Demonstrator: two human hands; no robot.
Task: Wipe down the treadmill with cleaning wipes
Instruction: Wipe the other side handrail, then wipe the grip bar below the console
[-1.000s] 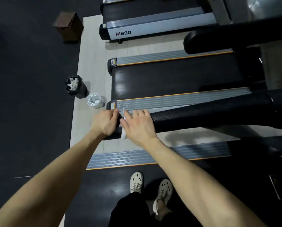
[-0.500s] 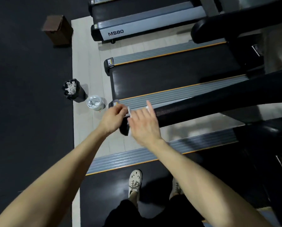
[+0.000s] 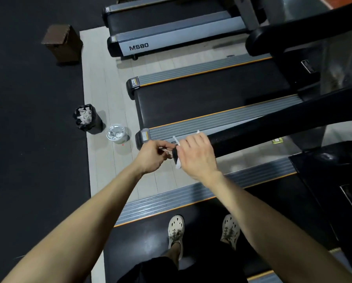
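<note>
Two hands meet at the near tip of the black handrail (image 3: 273,127), the right hand (image 3: 195,158) curled over a white wipe (image 3: 178,165) draped round it, the left hand (image 3: 150,158) pinching its loose edge; thin, limp and probably damp, it wants bunching under the palm, not fingertips.

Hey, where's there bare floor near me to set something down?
Pale floor lies bare between the brown box and the bin, and again between the wipe tub and the near side rail. Crowded: bin and tub beside the middle treadmill's corner, and the handrail end, where left hand and right hand hold the wipe.
</note>
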